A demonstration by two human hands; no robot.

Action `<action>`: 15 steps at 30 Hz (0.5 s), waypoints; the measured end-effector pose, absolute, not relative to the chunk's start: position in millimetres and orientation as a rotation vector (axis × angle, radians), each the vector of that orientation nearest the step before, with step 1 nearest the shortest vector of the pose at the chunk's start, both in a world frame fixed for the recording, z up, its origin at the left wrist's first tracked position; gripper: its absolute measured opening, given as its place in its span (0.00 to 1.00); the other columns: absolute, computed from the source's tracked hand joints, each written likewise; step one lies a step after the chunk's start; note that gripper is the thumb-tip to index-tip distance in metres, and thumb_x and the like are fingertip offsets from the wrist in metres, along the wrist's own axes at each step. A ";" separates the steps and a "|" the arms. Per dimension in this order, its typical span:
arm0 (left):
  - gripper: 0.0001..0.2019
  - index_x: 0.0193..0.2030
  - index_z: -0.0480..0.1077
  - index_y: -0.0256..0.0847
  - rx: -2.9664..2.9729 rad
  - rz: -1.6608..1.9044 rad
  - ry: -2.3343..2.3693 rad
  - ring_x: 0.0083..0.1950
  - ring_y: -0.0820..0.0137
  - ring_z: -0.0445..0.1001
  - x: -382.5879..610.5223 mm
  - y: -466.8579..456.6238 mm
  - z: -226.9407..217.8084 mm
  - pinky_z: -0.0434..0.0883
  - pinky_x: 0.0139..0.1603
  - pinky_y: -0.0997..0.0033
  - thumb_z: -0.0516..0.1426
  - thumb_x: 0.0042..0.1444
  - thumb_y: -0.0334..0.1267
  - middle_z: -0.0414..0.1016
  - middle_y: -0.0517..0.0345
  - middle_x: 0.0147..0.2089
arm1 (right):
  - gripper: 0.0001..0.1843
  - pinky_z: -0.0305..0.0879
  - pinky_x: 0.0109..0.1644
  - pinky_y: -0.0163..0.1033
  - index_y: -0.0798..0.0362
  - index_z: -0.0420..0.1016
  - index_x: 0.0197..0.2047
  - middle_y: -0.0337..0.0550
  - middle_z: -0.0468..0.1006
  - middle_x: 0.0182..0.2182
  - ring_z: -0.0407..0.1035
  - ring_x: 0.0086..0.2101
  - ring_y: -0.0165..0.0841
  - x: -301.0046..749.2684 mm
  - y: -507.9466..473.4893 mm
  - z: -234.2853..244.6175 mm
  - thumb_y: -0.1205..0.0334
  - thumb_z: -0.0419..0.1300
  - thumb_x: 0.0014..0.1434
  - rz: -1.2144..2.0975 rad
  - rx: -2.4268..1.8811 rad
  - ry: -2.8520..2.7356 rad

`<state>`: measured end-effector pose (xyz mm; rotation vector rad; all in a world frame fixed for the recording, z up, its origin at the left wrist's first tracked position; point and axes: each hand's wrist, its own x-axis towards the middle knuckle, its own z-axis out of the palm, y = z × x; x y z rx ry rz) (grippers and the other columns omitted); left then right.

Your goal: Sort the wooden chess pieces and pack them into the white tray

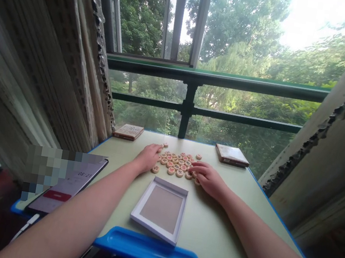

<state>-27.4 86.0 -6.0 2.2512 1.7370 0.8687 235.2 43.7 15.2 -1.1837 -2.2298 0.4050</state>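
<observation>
A cluster of round wooden Chinese chess pieces (174,160) with red and dark characters lies flat near the far middle of the table. My left hand (148,158) rests at the left edge of the cluster, fingers stretched forward beside the pieces, its fingertips by a piece at the back. On the opposite side, my right hand (207,179) has its fingers apart and reaching over the nearest pieces, partly covering some. Neither hand visibly grips a piece. Closer to me lies a shallow white box tray (159,208), slightly turned, with nothing in it.
Two flat boxes stand at the back, one left (128,132) and one right (232,155). A tablet (68,184) with a lit screen leans into the left side, a white cable (26,226) near it. The table's blue front edge has a molded trough (153,250).
</observation>
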 end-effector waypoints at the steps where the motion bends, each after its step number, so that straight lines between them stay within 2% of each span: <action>1: 0.24 0.56 0.65 0.35 2.220 0.896 1.736 0.57 0.64 0.65 -28.7 86.7 -6.8 0.61 0.60 0.64 0.47 0.50 0.27 0.68 0.48 0.56 | 0.18 0.61 0.56 0.47 0.52 0.80 0.38 0.48 0.75 0.46 0.67 0.48 0.39 235.1 43.4 15.3 0.69 0.49 0.52 0.378 -1.162 -2.240; 7: 0.28 0.53 0.66 0.36 2.052 0.997 1.722 0.52 0.68 0.70 -32.2 86.6 -7.2 0.66 0.55 0.68 0.46 0.44 0.20 0.72 0.50 0.52 | 0.16 0.62 0.55 0.48 0.49 0.78 0.40 0.46 0.77 0.42 0.66 0.48 0.40 233.4 39.5 16.0 0.68 0.56 0.49 0.250 -1.021 -2.339; 12: 0.29 0.52 0.66 0.32 1.844 1.114 1.751 0.45 0.70 0.73 -31.9 83.3 -2.2 0.71 0.46 0.71 0.46 0.41 0.18 0.68 0.44 0.55 | 0.13 0.62 0.55 0.47 0.48 0.79 0.40 0.47 0.76 0.43 0.67 0.47 0.41 233.6 39.5 15.0 0.64 0.57 0.52 0.246 -1.063 -2.333; 15: 0.27 0.50 0.67 0.34 1.814 1.107 1.763 0.44 0.70 0.73 -30.6 79.7 1.8 0.72 0.45 0.70 0.46 0.42 0.19 0.69 0.46 0.54 | 0.13 0.62 0.55 0.48 0.49 0.79 0.41 0.47 0.75 0.44 0.66 0.48 0.41 233.3 38.4 15.6 0.64 0.57 0.52 0.246 -1.091 -2.342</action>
